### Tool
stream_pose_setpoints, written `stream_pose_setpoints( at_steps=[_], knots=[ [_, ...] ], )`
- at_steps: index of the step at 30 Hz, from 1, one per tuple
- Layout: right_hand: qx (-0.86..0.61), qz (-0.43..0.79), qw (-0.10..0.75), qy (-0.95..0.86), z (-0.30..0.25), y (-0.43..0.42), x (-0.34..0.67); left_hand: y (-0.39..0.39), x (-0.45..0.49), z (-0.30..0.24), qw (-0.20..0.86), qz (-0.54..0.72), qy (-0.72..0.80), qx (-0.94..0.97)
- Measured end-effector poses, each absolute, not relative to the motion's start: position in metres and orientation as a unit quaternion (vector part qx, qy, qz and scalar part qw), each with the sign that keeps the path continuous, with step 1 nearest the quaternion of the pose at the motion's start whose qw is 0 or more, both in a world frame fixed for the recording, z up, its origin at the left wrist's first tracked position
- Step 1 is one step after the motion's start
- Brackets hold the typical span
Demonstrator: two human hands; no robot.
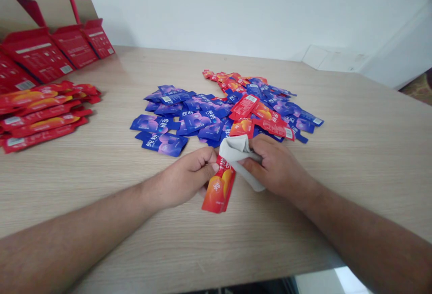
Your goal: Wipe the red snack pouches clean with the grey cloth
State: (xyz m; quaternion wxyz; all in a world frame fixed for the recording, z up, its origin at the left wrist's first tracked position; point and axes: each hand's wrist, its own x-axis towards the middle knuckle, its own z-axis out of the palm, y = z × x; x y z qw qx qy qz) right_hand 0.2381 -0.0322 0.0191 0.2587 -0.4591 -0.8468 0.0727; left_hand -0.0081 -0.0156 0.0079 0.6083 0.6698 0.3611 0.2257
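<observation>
My left hand [192, 175] is closed on the upper part of a red and orange sachet [218, 190], which hangs tilted above the table's front half. In my right hand [275, 163] is a folded pale grey cloth [238, 148], gripped between thumb and fingers. The cloth lies against the top end of the sachet and hides it. Just beyond my hands spreads a loose pile of blue sachets [195, 121], with several red sachets [270, 118] mixed in at its right side.
At the left, red sachets [43, 114] lie stacked in rows. Behind them stand open red cartons [40, 55] with brown flaps raised. A white wall [216, 11] bounds the wooden table [354, 150] at the back. The table's front edge runs below my hands.
</observation>
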Motion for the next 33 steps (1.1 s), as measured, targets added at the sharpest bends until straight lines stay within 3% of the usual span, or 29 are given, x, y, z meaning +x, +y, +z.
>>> stream_pose_setpoints(
  at_steps=[4, 10, 15, 20, 25, 30, 33],
  knots=[
    [-0.403, 0.126, 0.219, -0.88, 0.0197, -0.0348, 0.2369, -0.015, -0.0073, 0.0108, 0.586, 0.222, 0.363, 0.69],
    [-0.475, 0.059, 0.269, -0.836, 0.0183, -0.0275, 0.2413, -0.016, -0.0081, 0.0074, 0.626, 0.223, 0.364, 0.653],
    [-0.416, 0.103, 0.231, -0.873, 0.019, -0.0283, 0.2408, -0.0146, -0.0089, 0.0065, 0.598, 0.213, 0.368, 0.679],
    [-0.472, 0.058, 0.269, -0.837, 0.0187, -0.026, 0.2413, -0.0168, -0.0086, 0.008, 0.628, 0.224, 0.364, 0.65],
    [-0.415, 0.104, 0.229, -0.874, 0.0196, -0.029, 0.2395, -0.0151, -0.0087, 0.0055, 0.605, 0.216, 0.362, 0.675],
    [-0.479, 0.062, 0.264, -0.835, 0.0176, -0.0258, 0.2414, -0.0158, -0.0084, 0.0048, 0.629, 0.234, 0.358, 0.649],
    [-0.443, 0.091, 0.241, -0.859, 0.0174, -0.0267, 0.2408, -0.0162, -0.0092, 0.0053, 0.621, 0.225, 0.359, 0.659]
  ],
)
